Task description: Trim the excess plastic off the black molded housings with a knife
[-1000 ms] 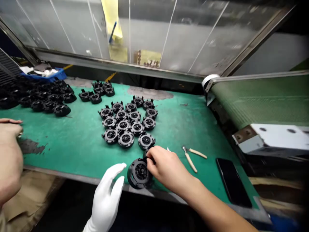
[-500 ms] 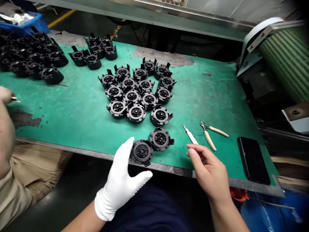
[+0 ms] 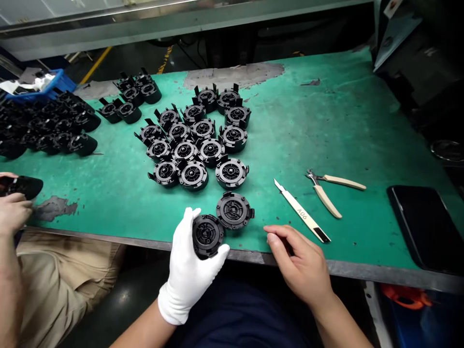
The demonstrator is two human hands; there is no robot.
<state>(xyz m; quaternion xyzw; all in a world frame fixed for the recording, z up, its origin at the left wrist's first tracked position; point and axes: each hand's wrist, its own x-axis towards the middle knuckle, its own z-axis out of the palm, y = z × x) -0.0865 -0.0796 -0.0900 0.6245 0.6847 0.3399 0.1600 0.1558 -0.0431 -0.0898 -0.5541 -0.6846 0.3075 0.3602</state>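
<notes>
My left hand (image 3: 188, 270), in a white glove, grips a round black plastic part (image 3: 207, 235) at the front edge of the green table (image 3: 326, 125). Just beyond it a second black round part (image 3: 234, 210) lies flat on the mat. My bare right hand (image 3: 300, 266) rests at the table edge, fingers loosely curled, holding nothing that I can see. A craft knife (image 3: 301, 211) lies just past its fingertips. A cluster of several black round parts (image 3: 197, 140) sits in the middle of the table.
Small cutting pliers (image 3: 331, 188) and a dark phone (image 3: 424, 224) lie to the right. More black parts (image 3: 54, 128) crowd the far left beside a blue tray (image 3: 43, 87). Another person's hand (image 3: 14, 208) holds a dark part at the left edge.
My left hand has closed on the black part at the table edge and lifted it slightly. My right hand has drawn back a little toward the edge. The camera tilted further down.
</notes>
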